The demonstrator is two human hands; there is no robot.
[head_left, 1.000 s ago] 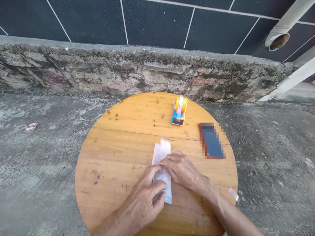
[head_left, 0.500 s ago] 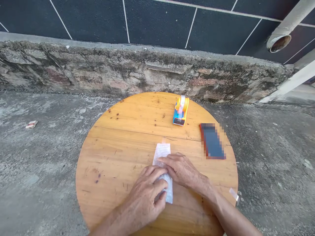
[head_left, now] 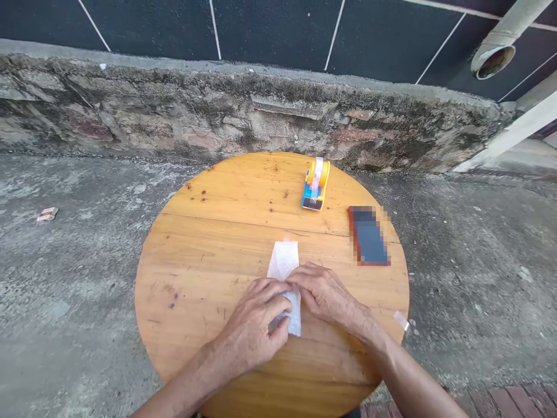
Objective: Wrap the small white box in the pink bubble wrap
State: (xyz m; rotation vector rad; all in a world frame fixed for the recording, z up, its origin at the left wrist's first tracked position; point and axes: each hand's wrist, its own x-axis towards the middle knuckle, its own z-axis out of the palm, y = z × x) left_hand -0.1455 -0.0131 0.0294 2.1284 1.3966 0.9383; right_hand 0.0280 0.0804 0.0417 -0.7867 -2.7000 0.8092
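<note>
A narrow white strip of wrapping material (head_left: 282,258) lies lengthwise on the round wooden table (head_left: 209,244). Its far part looks flat and white, while the near part is bluish and translucent. Across its middle, my left hand (head_left: 261,316) grips it from the left with curled fingers. My right hand (head_left: 324,293) pinches at it from the right, its fingertips meeting those of the left. The hands hide the strip's middle, so what is under the fingertips cannot be made out. A small piece of clear tape seems to stick out past the far end.
A yellow and blue tape dispenser (head_left: 315,184) stands near the table's far edge. A dark phone-like device with a red edge (head_left: 369,237), pixelated, lies at the right. A bit of tape (head_left: 401,320) hangs at the right edge. A stone wall base (head_left: 217,125) runs behind.
My right fingers have drawn back from the strip's far part to the left fingertips, closing in a pinch. Less of the near end shows. The whole view has shifted slightly.
</note>
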